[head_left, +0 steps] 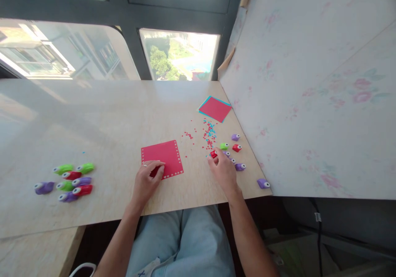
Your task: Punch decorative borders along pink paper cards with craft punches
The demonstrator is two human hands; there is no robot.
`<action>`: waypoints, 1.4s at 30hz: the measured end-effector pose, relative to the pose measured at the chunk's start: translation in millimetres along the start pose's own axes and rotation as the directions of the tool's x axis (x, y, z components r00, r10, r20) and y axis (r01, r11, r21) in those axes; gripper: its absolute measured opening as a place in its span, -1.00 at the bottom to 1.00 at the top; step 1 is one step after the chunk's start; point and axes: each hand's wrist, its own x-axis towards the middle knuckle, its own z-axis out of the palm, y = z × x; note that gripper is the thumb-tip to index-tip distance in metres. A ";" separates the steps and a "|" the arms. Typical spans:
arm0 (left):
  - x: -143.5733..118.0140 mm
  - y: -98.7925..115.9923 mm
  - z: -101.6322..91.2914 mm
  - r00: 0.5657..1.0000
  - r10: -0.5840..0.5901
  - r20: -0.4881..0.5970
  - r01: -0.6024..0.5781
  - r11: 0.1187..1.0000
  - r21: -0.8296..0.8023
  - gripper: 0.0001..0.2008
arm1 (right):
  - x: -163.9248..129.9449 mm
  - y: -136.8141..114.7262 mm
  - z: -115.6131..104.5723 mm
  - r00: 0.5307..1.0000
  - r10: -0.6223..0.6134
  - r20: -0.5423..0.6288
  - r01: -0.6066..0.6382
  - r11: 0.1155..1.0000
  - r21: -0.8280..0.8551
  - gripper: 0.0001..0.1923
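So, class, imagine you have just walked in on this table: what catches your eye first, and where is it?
First the red paper square at the table's middle, its edges punched with small holes, the left hand resting on its near corner. Next the right hand touching a small red punch, with red and blue confetti scattered just beyond. At far left lies a cluster of green, red and purple punches.

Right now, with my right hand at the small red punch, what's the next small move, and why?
Probably close the right hand on the red punch and carry it to the red sheet. The fingertips already touch that punch, and the left hand pins the sheet, whose right and bottom edges show punched holes.
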 end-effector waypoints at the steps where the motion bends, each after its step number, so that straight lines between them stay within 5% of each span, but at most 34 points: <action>1: -0.1 0.1 0.1 1.000 -0.001 -0.003 0.001 1.000 0.002 -0.80 | -0.7 1.1 0.8 1.000 -0.028 -0.009 0.028 1.000 0.007 -0.59; 19: 0.9 2.5 3.3 1.000 -0.014 -0.023 0.014 0.999 0.039 -0.80 | -22.3 5.6 9.9 0.984 -0.174 -0.036 0.170 0.981 -0.088 -0.80; 27: -1.8 5.3 1.4 0.995 0.092 0.036 -0.094 0.993 0.076 -0.86 | -30.6 16.4 27.1 0.944 -0.283 -0.172 0.309 0.939 0.151 -0.64; 35: -3.2 4.2 1.9 0.972 0.187 0.144 -0.213 0.956 0.202 -0.62 | -24.6 -20.5 38.3 0.900 -0.433 -0.057 0.431 0.859 0.278 -0.69; 42: -1.5 3.4 3.1 0.980 0.153 0.129 -0.177 0.965 0.192 -0.71 | -16.0 -44.0 50.0 0.872 -0.490 0.011 0.470 0.843 0.262 -0.67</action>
